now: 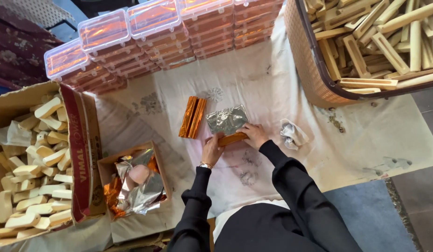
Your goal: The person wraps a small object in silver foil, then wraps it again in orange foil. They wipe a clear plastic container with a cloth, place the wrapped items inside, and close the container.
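Head view, with every place told from the foil sheet (227, 119) spread on the white cloth (272, 84):

- White cloth: it covers the floor under the foil sheet and runs out on all sides of it.
- Cardboard box of pale wooden pieces (34, 158): well apart, to the left of the foil sheet and a little nearer the person.
- Woven basket of longer wooden sticks (314, 79): well apart, up and to the right.
- Stacked clear plastic boxes (146, 28): in a row beyond the sheet's far edge.
- Small carton of loose foil scraps (132, 182): to the left, nearer the person.
- Foil sheet: silver side up, lying flat.
- Orange-wrapped sticks (192, 117): two, just beside the sheet's left edge, long axes running away from the person.
- Crumpled wrapper (292, 134): near, to the right.
- Orange-brown stick (232, 138): it lies along the sheet's near edge, long axis crosswise, right end tilted slightly away.
- Left hand (212, 150): its grip is closed on the stick's left end.
- Right hand (255, 135): fingers pressed down on the right end; both hands are equally close, one at each end.
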